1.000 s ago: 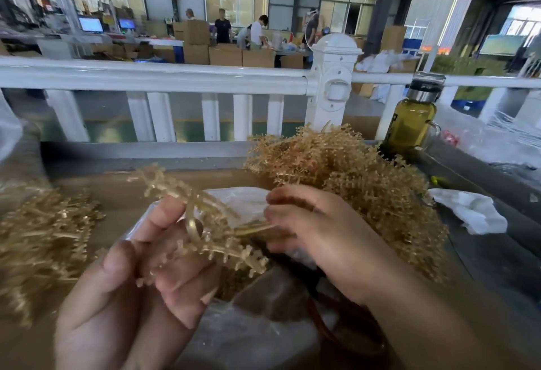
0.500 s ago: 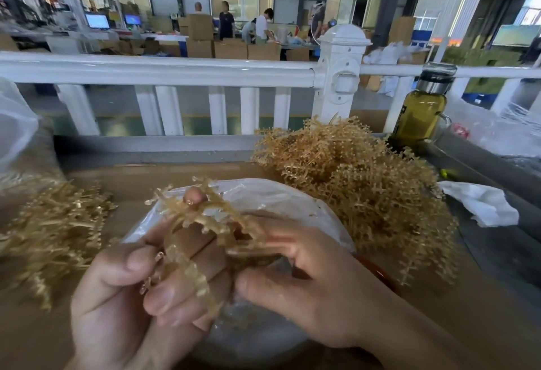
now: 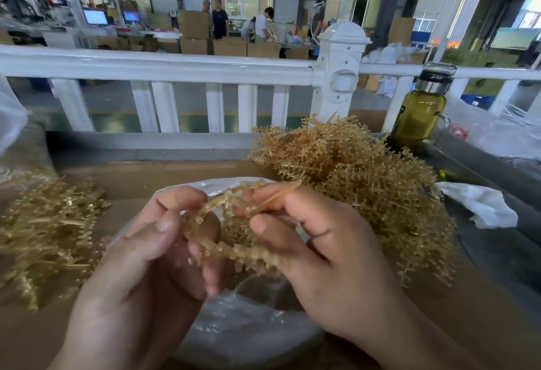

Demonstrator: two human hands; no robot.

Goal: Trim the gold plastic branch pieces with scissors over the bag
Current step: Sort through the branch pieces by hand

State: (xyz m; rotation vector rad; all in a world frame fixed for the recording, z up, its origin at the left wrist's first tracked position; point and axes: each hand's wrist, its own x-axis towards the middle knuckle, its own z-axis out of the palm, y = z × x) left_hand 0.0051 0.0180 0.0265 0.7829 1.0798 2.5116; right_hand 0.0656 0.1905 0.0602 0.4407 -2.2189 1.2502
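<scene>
Spanning the far side of the scene, a white railing (image 3: 164,66) ran from left to right behind a brown work surface (image 3: 140,176). On that surface, to the right, sat a large heap (image 3: 366,182) of gold plastic branch pieces. A smaller heap (image 3: 44,232) of the same lay flatter on the left. Between the heaps, near the viewer, a clear plastic bag (image 3: 248,328) stood with its mouth open upward, and gold bits showed inside it below the hands.

Over the bag, the left hand (image 3: 140,267) and the right hand (image 3: 336,255) together held one gold branch piece (image 3: 237,249). The left hand's thumb and curled fingers pinched its upper left part. The right hand's thumb and forefinger pinched a thin stem at its upper right end, with the other fingers curled beneath.

At far right, just beside the large heap, a glass bottle (image 3: 421,112) with a metal lid held olive-yellow liquid. A dark strip on its side bore marks too small to read. Nearer on the right lay a crumpled white sheet (image 3: 480,205).
</scene>
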